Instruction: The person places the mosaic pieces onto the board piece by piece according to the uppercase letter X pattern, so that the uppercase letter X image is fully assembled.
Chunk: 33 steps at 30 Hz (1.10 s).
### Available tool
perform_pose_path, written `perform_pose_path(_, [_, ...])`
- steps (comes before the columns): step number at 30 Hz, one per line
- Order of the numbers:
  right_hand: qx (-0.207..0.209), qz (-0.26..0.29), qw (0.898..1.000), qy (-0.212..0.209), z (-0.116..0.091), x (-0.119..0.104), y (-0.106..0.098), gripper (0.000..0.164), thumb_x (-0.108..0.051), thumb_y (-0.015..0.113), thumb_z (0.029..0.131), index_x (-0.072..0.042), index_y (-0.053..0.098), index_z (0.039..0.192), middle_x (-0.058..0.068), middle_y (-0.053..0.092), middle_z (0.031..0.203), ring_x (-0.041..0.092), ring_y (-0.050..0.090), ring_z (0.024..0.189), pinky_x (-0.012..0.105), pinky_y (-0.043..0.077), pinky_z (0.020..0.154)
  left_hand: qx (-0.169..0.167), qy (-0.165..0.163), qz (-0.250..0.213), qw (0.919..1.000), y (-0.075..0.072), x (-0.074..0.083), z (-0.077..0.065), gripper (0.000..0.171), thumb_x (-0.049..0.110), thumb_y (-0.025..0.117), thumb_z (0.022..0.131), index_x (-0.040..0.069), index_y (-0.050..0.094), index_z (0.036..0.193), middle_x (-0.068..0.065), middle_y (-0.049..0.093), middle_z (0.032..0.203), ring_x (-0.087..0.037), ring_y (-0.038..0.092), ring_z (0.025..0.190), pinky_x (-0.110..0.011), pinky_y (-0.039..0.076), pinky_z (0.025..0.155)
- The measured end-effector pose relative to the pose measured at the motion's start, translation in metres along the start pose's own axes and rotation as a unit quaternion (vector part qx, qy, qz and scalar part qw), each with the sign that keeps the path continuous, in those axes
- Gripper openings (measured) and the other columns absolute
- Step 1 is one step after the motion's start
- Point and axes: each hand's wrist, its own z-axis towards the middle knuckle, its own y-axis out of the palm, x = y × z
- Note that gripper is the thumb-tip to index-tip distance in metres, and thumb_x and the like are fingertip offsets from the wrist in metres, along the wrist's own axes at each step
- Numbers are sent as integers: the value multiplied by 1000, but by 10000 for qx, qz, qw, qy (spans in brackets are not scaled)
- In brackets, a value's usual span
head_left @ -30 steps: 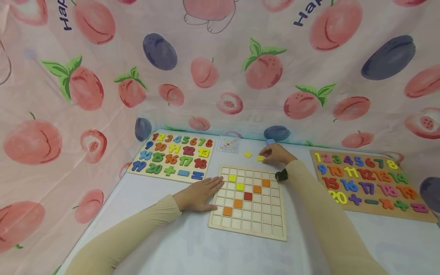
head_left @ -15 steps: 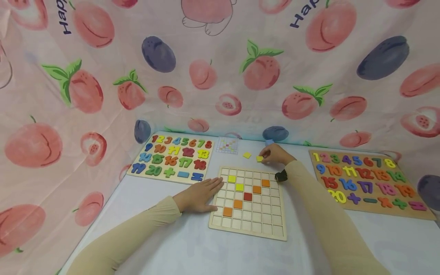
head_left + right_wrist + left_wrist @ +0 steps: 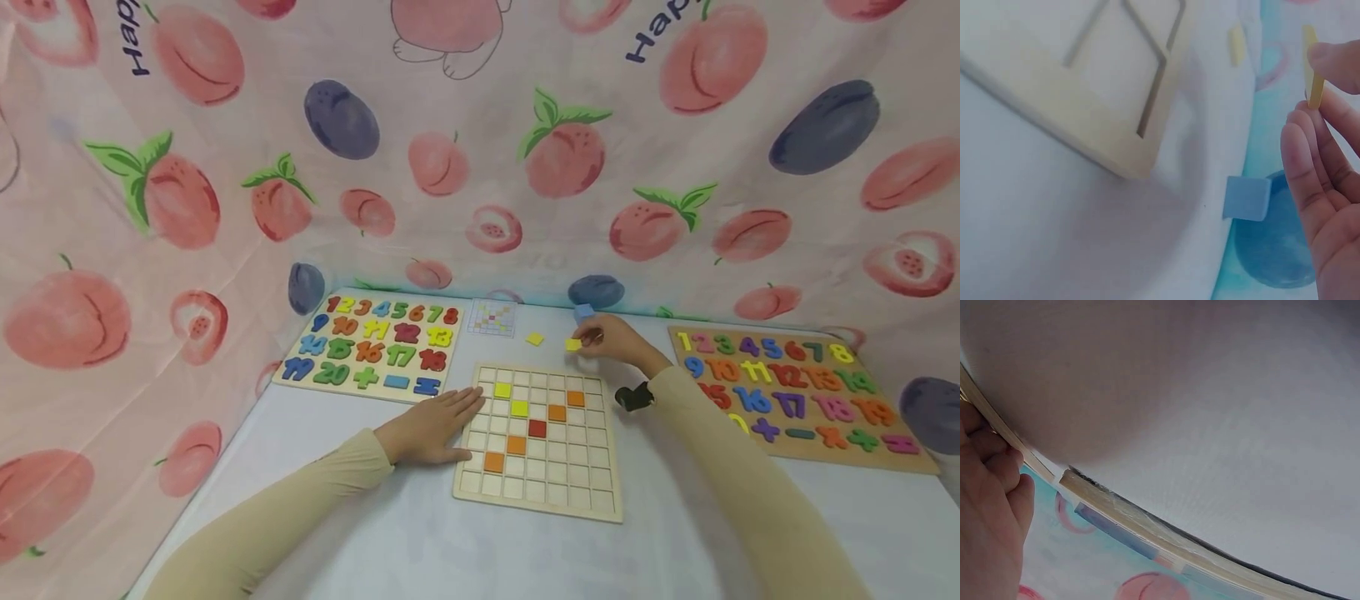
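Observation:
My right hand (image 3: 613, 342) pinches a yellow square tile (image 3: 573, 344) just beyond the far edge of a wooden grid board (image 3: 551, 487). In the right wrist view, thumb and fingertips hold the tile (image 3: 1314, 69) edge-on, above the table. My left hand (image 3: 431, 428) rests with fingers straight on the board's left edge; the left wrist view shows only part of this hand (image 3: 991, 512) at the rim. On the grid lie two yellow tiles (image 3: 502, 389), a red tile (image 3: 537, 428) and several orange tiles (image 3: 516, 445) in diagonal lines. Another yellow tile (image 3: 534, 339) lies loose behind the board.
A printed pattern card (image 3: 492, 318) lies at the back, and a blue block (image 3: 583, 312) stands behind my right hand. Number puzzle boards lie on both sides: the left board (image 3: 337, 388) and the right board (image 3: 911, 465). A peach-printed cloth (image 3: 450, 92) hangs behind the table.
My right hand has lifted the yellow tile slightly and shifted a little to the right, its wrist now farther from the board. The left hand stays on the board's edge.

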Motion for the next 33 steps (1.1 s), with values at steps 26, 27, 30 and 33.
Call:
perform_pose_path(26, [-468, 379, 9963, -614, -80, -44, 43, 22, -10, 76, 77, -8, 68, 97, 5, 65, 91, 10, 59, 77, 22, 54, 71, -36, -14, -47, 10000, 4, -2, 2, 85, 63, 38, 90, 11, 12, 152, -4, 10, 160, -19, 11, 148, -34, 19, 119])
perform_pose_path(27, [-491, 391, 9960, -638, -81, -45, 45, 22, -10, 76, 76, -7, 68, 96, 5, 65, 90, 10, 59, 77, 23, 54, 70, -54, -24, -24, 10000, 3, -3, 2, 85, 64, 37, 90, 11, 11, 152, -4, 9, 160, -19, 10, 148, -34, 19, 119])
perform_pose_path(30, [-598, 368, 9959, -573, -86, -47, 52, 21, -9, 76, 75, -7, 68, 95, 3, 64, 87, 9, 57, 75, 22, 53, 69, -35, -29, 17, 10000, 3, -3, 3, 85, 64, 37, 90, 11, 12, 152, -4, 10, 160, -18, 11, 148, -34, 19, 119])
perform_pose_path(33, [-794, 301, 9953, -476, -90, -47, 59, 21, -11, 77, 75, -7, 68, 93, 1, 64, 85, 7, 56, 73, 20, 52, 68, -49, -26, 54, 10000, 4, -3, 3, 85, 64, 37, 90, 12, 11, 152, -3, 9, 160, -18, 10, 148, -33, 18, 120])
